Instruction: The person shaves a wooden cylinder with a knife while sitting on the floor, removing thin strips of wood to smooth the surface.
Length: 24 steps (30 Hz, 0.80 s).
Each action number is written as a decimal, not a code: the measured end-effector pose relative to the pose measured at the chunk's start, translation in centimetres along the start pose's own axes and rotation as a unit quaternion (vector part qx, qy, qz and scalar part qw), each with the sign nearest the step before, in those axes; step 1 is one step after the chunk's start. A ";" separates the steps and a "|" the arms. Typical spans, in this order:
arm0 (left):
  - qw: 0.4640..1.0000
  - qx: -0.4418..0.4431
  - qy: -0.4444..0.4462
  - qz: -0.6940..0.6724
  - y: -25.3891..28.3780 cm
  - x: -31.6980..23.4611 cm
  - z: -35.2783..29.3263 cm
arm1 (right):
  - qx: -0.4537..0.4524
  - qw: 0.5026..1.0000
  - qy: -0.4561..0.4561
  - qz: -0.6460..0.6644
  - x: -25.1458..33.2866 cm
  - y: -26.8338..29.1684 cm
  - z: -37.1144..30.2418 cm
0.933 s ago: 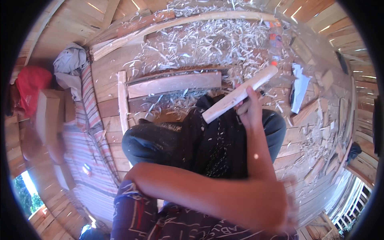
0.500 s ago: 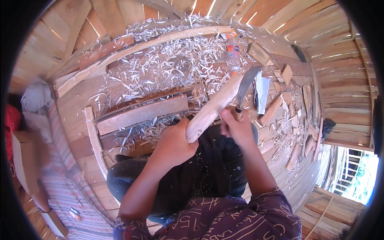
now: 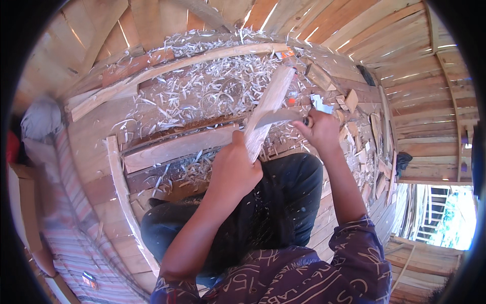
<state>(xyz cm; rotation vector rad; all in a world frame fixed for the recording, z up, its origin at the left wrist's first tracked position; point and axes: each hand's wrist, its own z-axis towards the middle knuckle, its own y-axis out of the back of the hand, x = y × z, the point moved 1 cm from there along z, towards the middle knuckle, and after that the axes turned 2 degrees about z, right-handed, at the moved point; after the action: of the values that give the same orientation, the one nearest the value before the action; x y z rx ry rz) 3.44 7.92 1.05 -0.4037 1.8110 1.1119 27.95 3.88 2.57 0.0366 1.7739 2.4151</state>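
- Wooden stick (image 3: pixel 276 93) slants over the floor in front of the person, near end to the left, far end to the right.
- Left hand (image 3: pixel 235 169) is wrapped around the stick's near end, grasping it.
- Right hand (image 3: pixel 324 130) is closed on the dark handle of a knife (image 3: pixel 282 116), held right of the stick.
- The knife's curved blade points left and crosses the stick just beyond the left hand; whether its edge bites in, I cannot tell.
- Dark trousers (image 3: pixel 298 185) cover the bent legs, just nearer than the stick.
- A clear bottle (image 3: pixel 292 95) with an orange cap is partly hidden behind the stick's far end.
- Pale shavings (image 3: pixel 202 88) litter the floor on the far side, short of and beyond a long strip (image 3: pixel 192 62).
- A flat board (image 3: pixel 185 148) lies left of the stick, with a narrow batten (image 3: pixel 123 187) at its left end.
- A white sheet (image 3: pixel 322 104) lies just beyond the right hand; a wood block (image 3: pixel 320 77) lies farther off.
- Offcuts (image 3: pixel 382 175) are scattered along the right.
- At the near left are a striped mat (image 3: pixel 96 243) and a cardboard box (image 3: pixel 25 202).
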 end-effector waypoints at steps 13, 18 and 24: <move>0.996 0.060 0.039 -0.053 -0.3 1.0 -1.3 | 0.043 0.977 -0.207 -0.032 0.9 2.7 1.1; 0.995 0.079 0.020 -0.059 -0.2 2.2 -2.0 | 0.052 0.997 -0.030 -0.042 1.1 -0.2 -0.3; 0.991 0.094 0.015 -0.096 -1.9 0.7 -2.5 | -0.045 0.946 -0.321 -0.005 -11.6 9.5 2.9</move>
<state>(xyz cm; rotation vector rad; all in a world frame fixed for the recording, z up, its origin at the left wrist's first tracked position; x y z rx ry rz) 3.00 5.02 -0.19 -0.4734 1.8418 0.8003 38.71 2.32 13.29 0.7120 1.3495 2.1177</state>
